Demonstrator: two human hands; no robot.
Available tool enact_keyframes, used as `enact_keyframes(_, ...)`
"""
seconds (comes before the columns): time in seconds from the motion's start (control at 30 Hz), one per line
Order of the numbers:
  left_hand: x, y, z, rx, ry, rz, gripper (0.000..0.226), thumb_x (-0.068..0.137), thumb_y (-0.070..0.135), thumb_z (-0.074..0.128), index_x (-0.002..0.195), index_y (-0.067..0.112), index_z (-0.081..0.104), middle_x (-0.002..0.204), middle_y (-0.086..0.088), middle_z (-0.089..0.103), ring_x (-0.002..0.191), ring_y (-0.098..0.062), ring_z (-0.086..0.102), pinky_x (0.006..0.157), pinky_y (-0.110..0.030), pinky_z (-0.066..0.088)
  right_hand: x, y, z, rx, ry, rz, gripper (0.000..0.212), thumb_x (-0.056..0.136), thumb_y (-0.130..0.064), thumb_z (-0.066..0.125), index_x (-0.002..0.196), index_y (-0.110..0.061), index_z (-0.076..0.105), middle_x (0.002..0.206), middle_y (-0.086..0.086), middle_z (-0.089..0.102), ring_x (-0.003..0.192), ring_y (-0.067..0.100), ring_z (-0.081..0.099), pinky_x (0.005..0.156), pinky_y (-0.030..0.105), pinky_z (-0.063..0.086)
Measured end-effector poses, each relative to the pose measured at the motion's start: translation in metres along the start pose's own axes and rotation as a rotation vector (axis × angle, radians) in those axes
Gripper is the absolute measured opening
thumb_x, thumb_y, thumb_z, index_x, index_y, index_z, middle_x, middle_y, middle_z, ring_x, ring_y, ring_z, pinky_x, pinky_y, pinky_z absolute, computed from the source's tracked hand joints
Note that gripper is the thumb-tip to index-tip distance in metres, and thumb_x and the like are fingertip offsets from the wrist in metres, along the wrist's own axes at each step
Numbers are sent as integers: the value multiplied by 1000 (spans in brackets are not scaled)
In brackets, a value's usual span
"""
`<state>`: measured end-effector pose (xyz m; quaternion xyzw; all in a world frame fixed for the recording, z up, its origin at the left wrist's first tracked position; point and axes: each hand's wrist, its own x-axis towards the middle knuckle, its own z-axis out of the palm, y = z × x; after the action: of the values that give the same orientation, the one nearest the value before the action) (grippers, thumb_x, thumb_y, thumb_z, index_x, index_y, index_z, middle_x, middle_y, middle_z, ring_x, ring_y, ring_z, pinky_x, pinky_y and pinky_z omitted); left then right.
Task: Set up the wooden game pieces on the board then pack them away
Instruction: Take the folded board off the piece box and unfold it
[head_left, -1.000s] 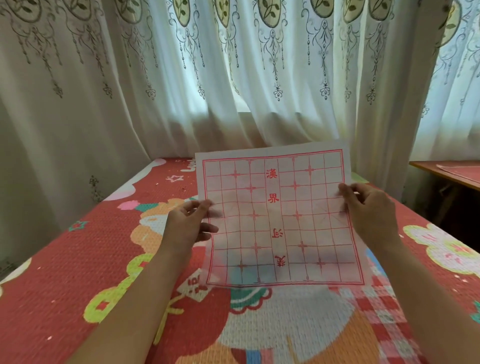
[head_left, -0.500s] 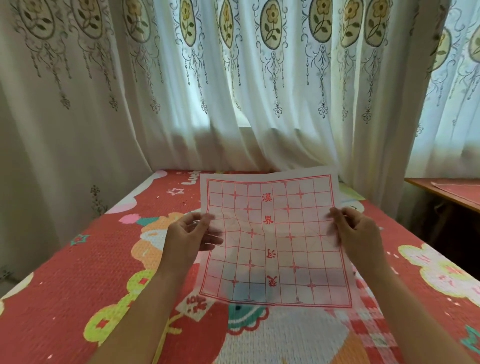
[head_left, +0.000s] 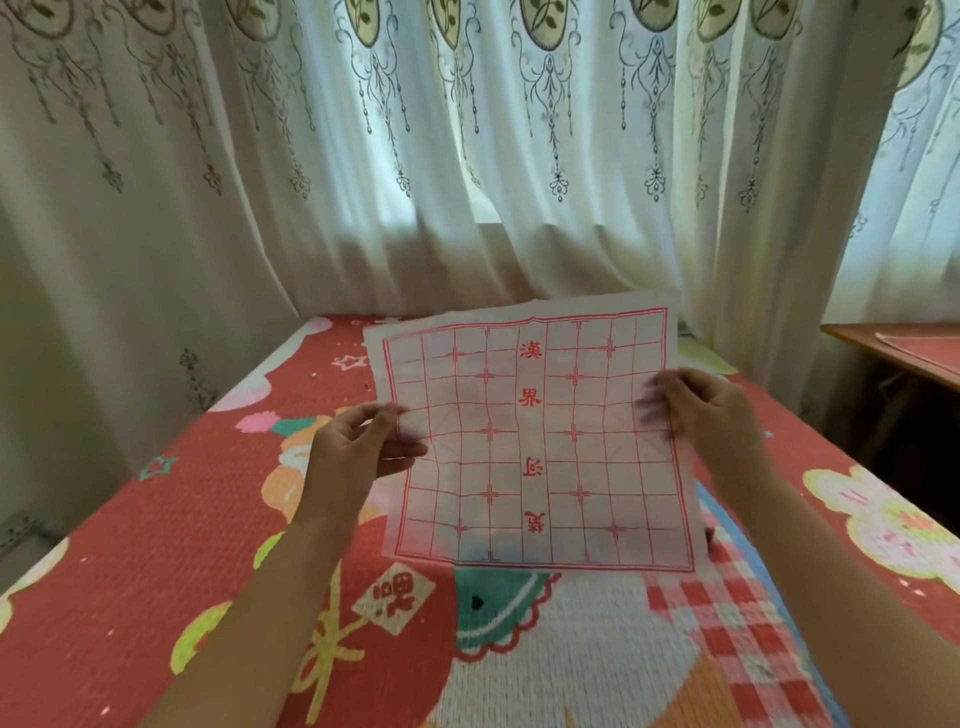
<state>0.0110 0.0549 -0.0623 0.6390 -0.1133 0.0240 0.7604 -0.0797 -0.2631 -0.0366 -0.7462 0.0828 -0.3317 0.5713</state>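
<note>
A thin, translucent paper game board (head_left: 530, 441) with a red grid and red characters hangs spread out in the air above the bed. My left hand (head_left: 353, 452) pinches its left edge between thumb and fingers. My right hand (head_left: 706, 415) pinches the right edge, its fingers slightly blurred. The sheet is a little wrinkled and tilts away from me. No wooden game pieces are in view.
Below lies a red quilted bed cover (head_left: 156, 571) with cartoon prints. White patterned curtains (head_left: 467, 156) hang close behind the bed. A brown table edge (head_left: 904, 348) stands at the right, across a dark gap.
Both hands have stayed on the sheet's sides. The sheet has wrinkled a little more and my right hand has shifted slightly.
</note>
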Motion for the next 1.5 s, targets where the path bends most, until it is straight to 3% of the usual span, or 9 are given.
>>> enact_keyframes(0.2,53,27,7,81,-15,33,22,100,14,52,106,-2,65,88,-23,73,69,-24,74,66,-27,61,52,-24,19,-256,-87,15,18,88,-18,63,73,-25,70,63,-7,65,55,7,52,57,25,37)
enact_keyframes(0.37,89,62,10,133,1,118,21,99,14,50,99,8,71,86,-9,76,81,-22,75,70,-29,60,79,-57,39,-305,-97,-117,27,83,6,52,80,-13,72,45,2,56,35,6,40,37,17,32)
enact_keyframes(0.53,95,74,1,202,-18,277,34,98,1,43,73,13,61,46,11,60,43,1,56,43,-10,42,78,-87,44,-28,-78,-271,26,88,6,52,96,-9,72,83,5,71,65,12,66,54,24,54)
enact_keyframes(0.67,89,47,-35,163,-149,267,19,88,12,53,89,21,69,83,-13,68,65,-29,64,48,-31,50,61,-73,37,150,-201,-215,31,89,5,51,90,-16,74,98,6,74,74,15,67,58,23,52)
enact_keyframes(0.8,75,9,-70,258,-227,190,21,70,27,75,91,23,74,105,-6,73,92,-22,69,76,-35,56,37,-25,31,125,-366,-109,35,88,9,54,91,-17,77,110,5,73,99,24,68,83,40,53)
enact_keyframes(0.9,71,-12,-89,395,-201,164,27,67,9,85,86,26,77,108,0,73,101,-17,68,86,-36,57,20,12,32,-36,-407,-102,29,89,5,58,100,-15,75,111,-2,73,108,15,66,97,38,50)
enact_keyframes(1.03,68,-30,-112,648,-234,202,29,77,3,78,85,32,78,123,7,63,112,-2,60,94,-26,49,1,40,38,-164,-482,-104,32,89,2,61,98,-24,77,114,-11,71,113,7,63,99,29,50)
enact_keyframes(1.3,57,-30,-137,1094,-88,294,72,81,-17,48,119,44,52,135,-2,56,114,-27,59,95,-44,50,-15,42,32,-675,-524,-280,47,92,-17,62,131,-42,54,134,-26,52,126,-1,46,104,23,37)
enact_keyframes(1.5,17,-32,-54,1101,-460,279,44,101,44,38,145,42,35,151,25,26,140,0,24,113,-34,28,-55,32,28,-819,-429,-472,17,80,-47,64,87,-32,60,91,-20,60,84,4,57,76,24,49)
